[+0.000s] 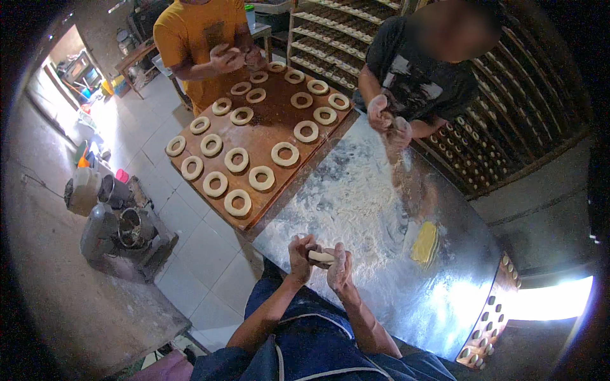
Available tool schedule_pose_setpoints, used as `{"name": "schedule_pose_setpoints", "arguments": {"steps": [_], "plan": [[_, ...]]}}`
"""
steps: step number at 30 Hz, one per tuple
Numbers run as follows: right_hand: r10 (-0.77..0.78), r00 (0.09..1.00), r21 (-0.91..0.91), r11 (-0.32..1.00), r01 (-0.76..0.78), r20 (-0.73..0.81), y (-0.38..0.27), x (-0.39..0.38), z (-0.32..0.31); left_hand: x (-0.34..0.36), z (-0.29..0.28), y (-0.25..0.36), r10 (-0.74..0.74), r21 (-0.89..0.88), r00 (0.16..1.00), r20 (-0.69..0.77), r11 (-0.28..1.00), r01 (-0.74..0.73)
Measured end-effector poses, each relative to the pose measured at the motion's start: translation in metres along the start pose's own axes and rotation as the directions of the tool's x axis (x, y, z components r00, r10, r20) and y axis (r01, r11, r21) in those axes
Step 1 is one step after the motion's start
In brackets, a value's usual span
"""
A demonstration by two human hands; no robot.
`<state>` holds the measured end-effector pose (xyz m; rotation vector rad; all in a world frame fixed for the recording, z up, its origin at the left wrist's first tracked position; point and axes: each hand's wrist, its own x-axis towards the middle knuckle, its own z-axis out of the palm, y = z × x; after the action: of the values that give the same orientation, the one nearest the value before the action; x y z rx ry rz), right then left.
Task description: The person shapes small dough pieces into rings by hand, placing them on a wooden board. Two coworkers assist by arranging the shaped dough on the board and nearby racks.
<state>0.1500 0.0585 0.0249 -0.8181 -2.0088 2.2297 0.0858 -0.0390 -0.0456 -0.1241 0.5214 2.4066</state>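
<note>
A small pale piece of dough (321, 256) is held between my two hands, just above the near edge of the floured metal table (343, 190). My left hand (301, 259) has its fingers curled round the dough's left end. Around the other end, my right hand (340, 268) is closed, with flour on its fingers. Whether the dough is a ring or a plain strip I cannot tell from this angle. To the right on the table lies a yellowish slab of dough (424, 244), apart from both hands.
A wooden board (279, 130) at the far left bears several dough rings (237, 202). Two people stand across from me, their hands (389, 122) raised over the work surfaces. Racks of dough pieces (337, 44) stand behind. Another board (489, 317) adjoins the table's right end. A mixer (121, 235) stands left.
</note>
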Motion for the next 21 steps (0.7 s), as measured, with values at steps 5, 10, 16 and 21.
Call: {"name": "schedule_pose_setpoints", "arguments": {"steps": [5, 10, 16, 21], "plan": [[-0.212, 0.977, -0.288, 0.936, 0.203, -0.003, 0.041, 0.017, -0.001, 0.008, 0.046, 0.036, 0.13, 0.967, 0.959, 0.251, -0.083, -0.241], [-0.218, 0.938, 0.018, 0.973, 0.231, -0.271, 0.058, 0.035, 0.02, 0.029, 0.01, 0.031, 0.068, 0.641, 0.997, -0.028, 0.767, -0.035], [-0.206, 0.972, -0.192, 0.964, 0.183, -0.11, 0.01, 0.047, 0.038, 0.051, -0.013, 0.054, 0.061, 0.675, 0.997, 0.054, 0.734, -0.081], [-0.428, 0.881, -0.377, 0.796, 0.473, 0.202, -0.034, 0.085, 0.05, 0.063, 0.03, 0.113, -0.004, 0.961, 0.964, 0.267, -0.068, -0.267]]}}
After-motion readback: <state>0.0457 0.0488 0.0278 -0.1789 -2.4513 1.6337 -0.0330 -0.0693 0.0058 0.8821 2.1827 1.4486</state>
